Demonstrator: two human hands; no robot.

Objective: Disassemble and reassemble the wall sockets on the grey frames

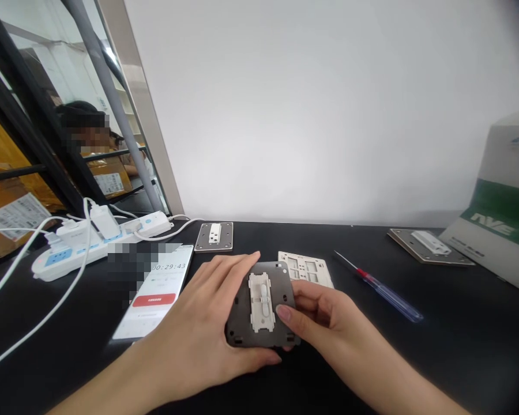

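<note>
Both hands hold a dark grey wall switch plate (281, 282) above the black table, its face with a pale rectangular insert (259, 317) turned toward me. My left hand (207, 317) wraps round the plate's left side, fingers along the top and thumb under the bottom edge. At the right edge my right hand (324, 317) grips it, thumb on the face and the other fingers behind. Just beyond the plate lies a cream plastic frame (324, 270) with rectangular openings, partly hidden. To its right rests a screwdriver (389, 297) with a clear blue handle and red collar.
A phone (155, 314) showing a timer lies at left, beside a white power strip (155, 222) with plugs and cables. Similar plates lie at the back (227, 236) and far right (454, 256), near a white and green bag (497, 213). A person sits beyond the metal frame.
</note>
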